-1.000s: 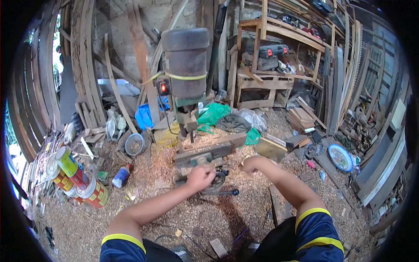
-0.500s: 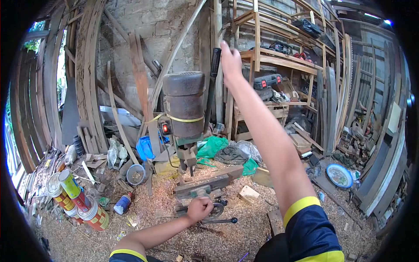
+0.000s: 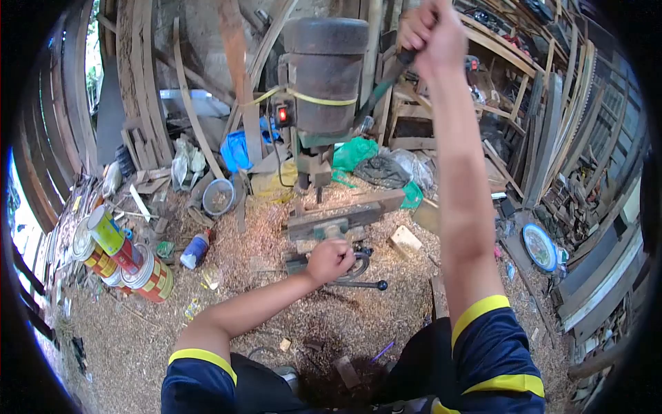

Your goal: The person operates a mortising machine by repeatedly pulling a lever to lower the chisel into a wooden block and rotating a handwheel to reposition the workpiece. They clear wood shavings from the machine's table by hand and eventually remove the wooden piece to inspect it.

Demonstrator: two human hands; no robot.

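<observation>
Both hands curl: right round a straight dark-green lever, left, hold hidden, at a vise.

Long dark metal lever: tilted, up and right of dark cylindrical motor housing. Weathered rectangular wooden beam: below housing, slightly askew. Dark round metal handwheel: partly hidden, farther below housing, nearer camera.

A woodworking shop, its floor strewn with wood shavings, surrounds a motor-topped drilling machine whose bit points down near a length of timber. Long planks stand propped at left, offcuts lie heaped at right, and rough wooden shelving rises toward the back.
</observation>
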